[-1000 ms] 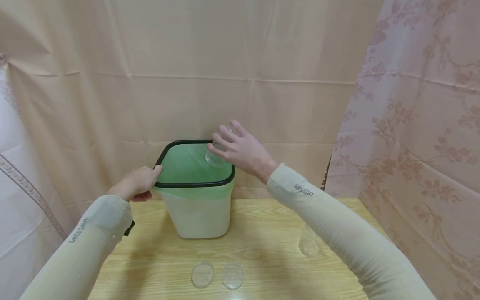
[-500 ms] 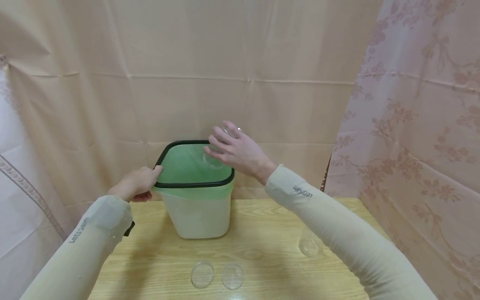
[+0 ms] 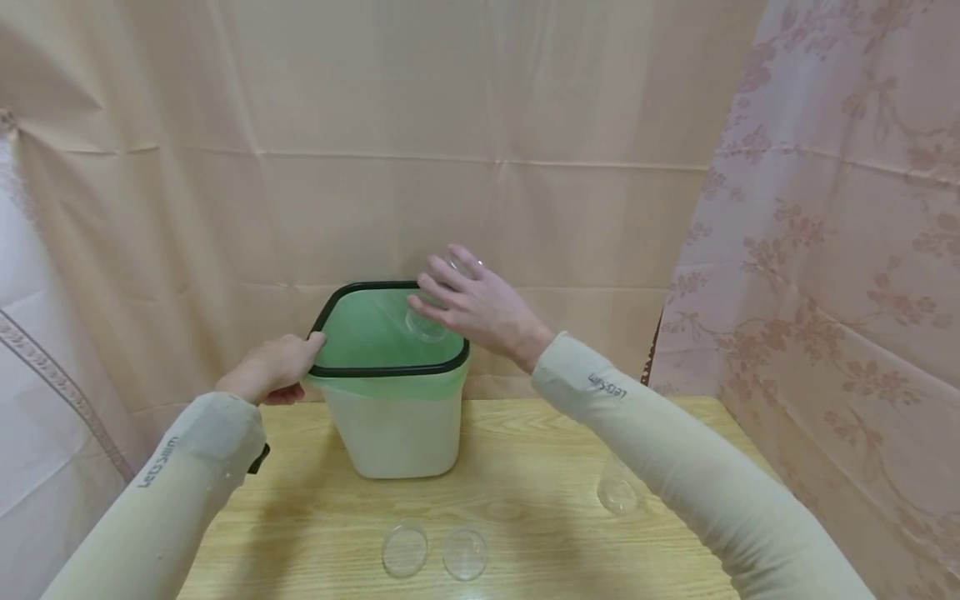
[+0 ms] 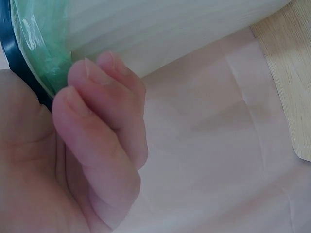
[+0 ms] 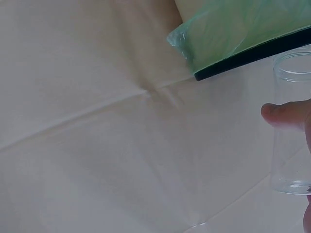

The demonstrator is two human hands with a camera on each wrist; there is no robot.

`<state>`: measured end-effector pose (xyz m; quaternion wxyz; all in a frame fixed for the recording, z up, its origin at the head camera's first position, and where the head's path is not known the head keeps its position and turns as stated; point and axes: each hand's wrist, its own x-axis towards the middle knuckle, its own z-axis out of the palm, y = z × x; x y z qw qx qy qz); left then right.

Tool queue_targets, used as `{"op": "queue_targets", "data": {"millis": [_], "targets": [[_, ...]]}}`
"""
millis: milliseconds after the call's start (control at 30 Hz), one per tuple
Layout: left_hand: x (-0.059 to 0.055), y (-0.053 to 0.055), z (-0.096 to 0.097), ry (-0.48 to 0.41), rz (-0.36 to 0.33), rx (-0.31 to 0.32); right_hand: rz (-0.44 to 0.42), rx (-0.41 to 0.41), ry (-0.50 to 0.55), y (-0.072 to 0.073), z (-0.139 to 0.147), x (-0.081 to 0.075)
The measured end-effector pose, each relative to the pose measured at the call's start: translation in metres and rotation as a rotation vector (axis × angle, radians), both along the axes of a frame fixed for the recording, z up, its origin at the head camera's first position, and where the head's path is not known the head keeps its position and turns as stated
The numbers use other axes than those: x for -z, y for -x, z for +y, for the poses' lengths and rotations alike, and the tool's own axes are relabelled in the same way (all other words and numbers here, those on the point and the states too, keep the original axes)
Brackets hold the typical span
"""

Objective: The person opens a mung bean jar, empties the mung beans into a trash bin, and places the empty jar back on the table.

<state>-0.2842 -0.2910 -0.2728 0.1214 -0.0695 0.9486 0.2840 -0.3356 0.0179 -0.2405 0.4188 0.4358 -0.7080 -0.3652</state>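
Observation:
A pale trash bin [image 3: 405,433] with a green bag [image 3: 367,321] over its mouth stands on the table, a black ring [image 3: 390,371] round its top. My left hand [image 3: 273,367] grips the left side of that rim, thumb on top and fingers curled below; the left wrist view has the curled fingers [image 4: 104,121] close by the bag. Over the bin's right side, my right hand [image 3: 487,308] holds a clear jar [image 5: 286,155] tilted, its open mouth pointing down into the bin. No contents show in the jar.
Two clear round lids, a left lid [image 3: 405,550] and a right lid [image 3: 465,554], lie on the wooden table [image 3: 525,467] in front of the bin. Another clear jar [image 3: 618,493] is at the right, partly behind my right sleeve. A beige curtain [image 3: 585,208] hangs right behind.
My right hand has shifted slightly left with the jar, whose mouth sits a little lower over the bin. The left hand keeps its grip on the rim.

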Motion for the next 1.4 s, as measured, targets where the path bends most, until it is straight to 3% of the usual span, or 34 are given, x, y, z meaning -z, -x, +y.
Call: {"op": "queue_targets", "data": {"millis": [833,1067,1400], "targets": [[-0.002,-0.002,0.002,-0.012,0.005,-0.001,-0.112,-0.009,0.123,0.003,0.004,0.005],[-0.001,-0.002,0.001,-0.005,0.012,0.001,-0.192,0.012,0.166,0.003,0.006,0.007],[0.002,-0.004,0.001,-0.018,0.028,-0.021,-0.236,0.002,0.224,0.002,0.008,0.014]]}}
